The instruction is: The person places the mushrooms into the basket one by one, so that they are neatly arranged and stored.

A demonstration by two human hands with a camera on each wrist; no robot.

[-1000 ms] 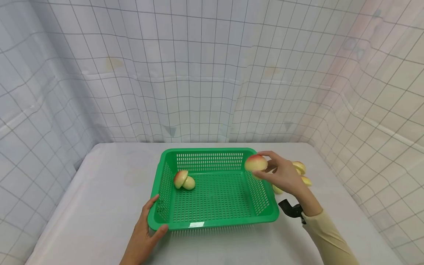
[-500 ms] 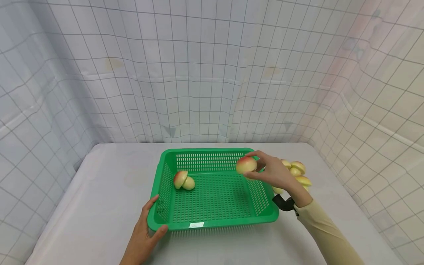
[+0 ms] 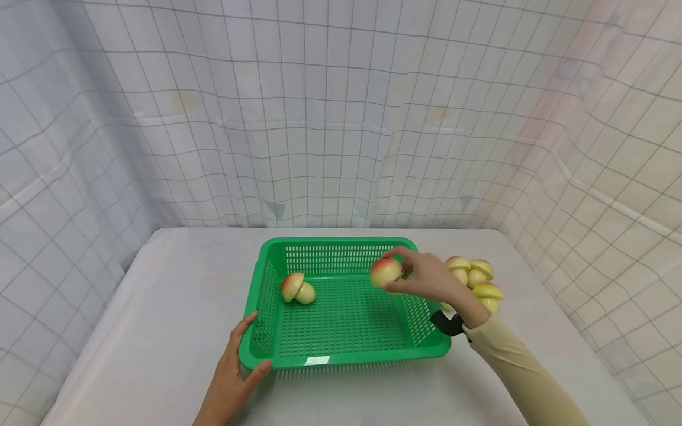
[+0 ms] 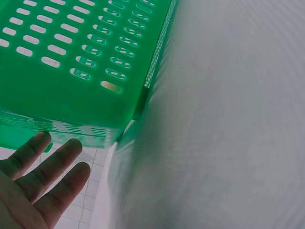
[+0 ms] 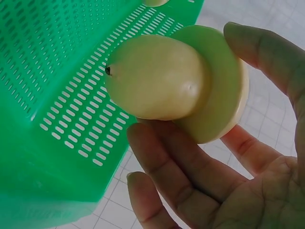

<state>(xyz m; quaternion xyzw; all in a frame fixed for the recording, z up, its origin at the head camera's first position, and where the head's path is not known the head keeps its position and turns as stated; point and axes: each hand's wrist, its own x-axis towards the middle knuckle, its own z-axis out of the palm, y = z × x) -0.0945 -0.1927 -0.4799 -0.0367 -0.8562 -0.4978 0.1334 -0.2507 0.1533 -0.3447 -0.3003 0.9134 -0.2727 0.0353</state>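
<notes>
right hand [image 3: 426, 277] has a toy mushroom [image 3: 386, 271] pinched between thumb and fingers, and it hangs over the green basket [image 3: 341, 355], just inside the basket's right wall and above its floor, touching nothing but the hand. the wrist view shows it well: pale bulbous stem [image 5: 155, 76] pointing toward the basket, flat disc of the cap [image 5: 224, 90] backed against the fingers [image 5: 181, 167], thumb over the top edge. i judge it a hollow plastic piece, light, stiff, smooth-skinned and a bit slick, so the hold belongs across the cap's rim where it is widest, not on the rounded stem, which would squirt out of a pinch. not fragile, i'd say; a short drop should do it no harm.

left hand [image 3: 231, 378] is on the basket's near left corner, thumb hooked over the rim, fingers [image 4: 52, 176] lying straight beside the outer wall, steadying it. the basket looks thin and springy, light enough to slide on the white table [image 3: 133, 331].

one mushroom in basket [image 3: 296, 289] lies by the basket's left wall. a cluster of more mushrooms [image 3: 474, 278] sits just outside the basket's right wall, behind the right hand.
</notes>
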